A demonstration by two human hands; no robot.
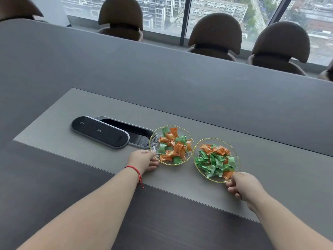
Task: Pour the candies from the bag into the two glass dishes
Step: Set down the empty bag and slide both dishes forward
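Two clear glass dishes with gold rims stand side by side on the grey table. The left dish (153, 141) holds green and orange wrapped candies (173, 147). My left hand (143, 160) grips its near-left rim. The right dish (199, 150) holds mostly green candies (214, 162) with a few orange ones. My right hand (243, 186) pinches its near rim. No candy bag is in view.
A black oval cover (99, 131) lies slid off an open cable slot (133, 133) just left of the dishes. Brown chairs (214, 36) line the table's far side before a window. A darker table strip (162, 222) runs nearest me.
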